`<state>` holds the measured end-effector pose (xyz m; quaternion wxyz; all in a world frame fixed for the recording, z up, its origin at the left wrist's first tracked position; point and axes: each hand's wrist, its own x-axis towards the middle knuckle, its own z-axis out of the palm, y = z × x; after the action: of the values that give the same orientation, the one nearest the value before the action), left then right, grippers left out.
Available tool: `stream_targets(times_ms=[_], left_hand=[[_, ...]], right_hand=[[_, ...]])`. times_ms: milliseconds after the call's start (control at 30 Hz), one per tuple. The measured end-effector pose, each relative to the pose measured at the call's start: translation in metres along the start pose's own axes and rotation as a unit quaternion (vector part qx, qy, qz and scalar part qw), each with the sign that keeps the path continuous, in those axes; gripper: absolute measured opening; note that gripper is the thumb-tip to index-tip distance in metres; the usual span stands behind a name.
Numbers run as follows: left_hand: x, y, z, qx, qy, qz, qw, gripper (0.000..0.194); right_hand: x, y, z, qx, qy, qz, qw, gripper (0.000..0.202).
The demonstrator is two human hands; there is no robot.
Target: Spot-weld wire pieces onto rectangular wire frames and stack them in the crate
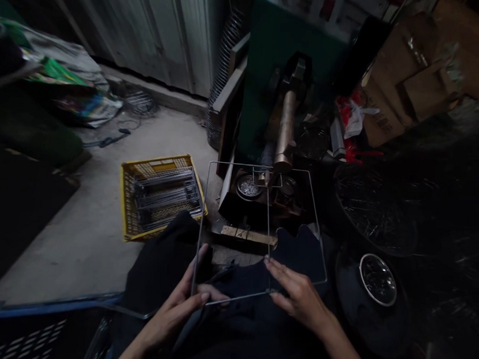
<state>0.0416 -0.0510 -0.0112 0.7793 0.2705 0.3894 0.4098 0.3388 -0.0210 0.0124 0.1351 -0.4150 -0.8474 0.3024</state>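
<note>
A rectangular wire frame [269, 218] with a middle rod is held out in front of me, its far side at the copper-coloured electrodes of a green machine [285, 131]. My left hand [187, 297] grips the frame's near left corner between thumb and fingers. My right hand [297, 295] pinches the near end of the middle rod, where it meets the near edge wire. A small wire rectangle [280, 173] lies at the far end of the middle rod, by the electrode tip. Below the electrodes is a round dish of small metal pieces [249, 186].
On the floor at left, a yellow crate [121, 200] holds wire frames. A blue crate [48, 303] is at the lower left. To the right are a dark basin of wire pieces [376, 208] and a metal bowl [377, 279]. Cardboard [392, 96] leans behind.
</note>
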Motion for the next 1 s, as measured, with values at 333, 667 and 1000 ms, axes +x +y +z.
stream_targets(times_ms=[333, 667, 1000], left_hand=[[0.001, 0.002, -0.002, -0.002, -0.009, -0.015, 1.0, 0.096], [0.124, 0.083, -0.024, 0.042, -0.098, 0.15, 0.983, 0.098], [0.177, 0.128, -0.032, 0.057, -0.117, 0.178, 0.975, 0.1]], right_hand=[[0.0, 0.0, -0.001, -0.02, 0.008, -0.011, 1.0, 0.078], [0.109, 0.052, -0.059, -0.134, 0.157, 0.019, 0.978, 0.052], [0.165, 0.08, -0.097, -0.116, 0.229, 0.037, 0.966, 0.05]])
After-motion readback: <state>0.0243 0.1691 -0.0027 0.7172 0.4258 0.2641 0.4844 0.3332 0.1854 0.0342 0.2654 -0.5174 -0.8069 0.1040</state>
